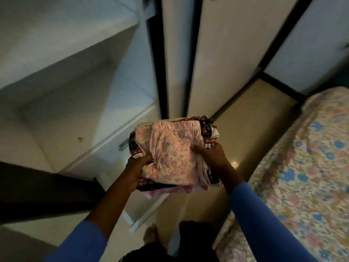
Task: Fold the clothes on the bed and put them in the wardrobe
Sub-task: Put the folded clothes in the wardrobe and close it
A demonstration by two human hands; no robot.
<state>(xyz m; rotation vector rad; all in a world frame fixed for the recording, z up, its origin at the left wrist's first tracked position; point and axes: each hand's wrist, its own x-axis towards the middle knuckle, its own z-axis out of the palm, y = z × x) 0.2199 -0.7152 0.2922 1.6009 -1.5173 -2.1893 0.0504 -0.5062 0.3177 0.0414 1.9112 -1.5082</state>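
Note:
A stack of folded clothes (173, 154) hangs in the air in front of me, a pink patterned garment with an elastic waistband on top and dark patterned pieces beneath. My left hand (137, 167) grips the stack's left edge, thumb on top. My right hand (211, 154) grips the right edge the same way. The open wardrobe (79, 76) with pale shelves stands to the left and ahead, its lower shelf just beyond the stack. The bed (306, 167) with a floral sheet lies to the right.
Closed wardrobe doors (222, 53) with dark frames stand straight ahead. A dark open door panel (37, 191) juts in at the lower left. A strip of tan floor (251, 125) runs between the wardrobe and the bed. My feet show at the bottom.

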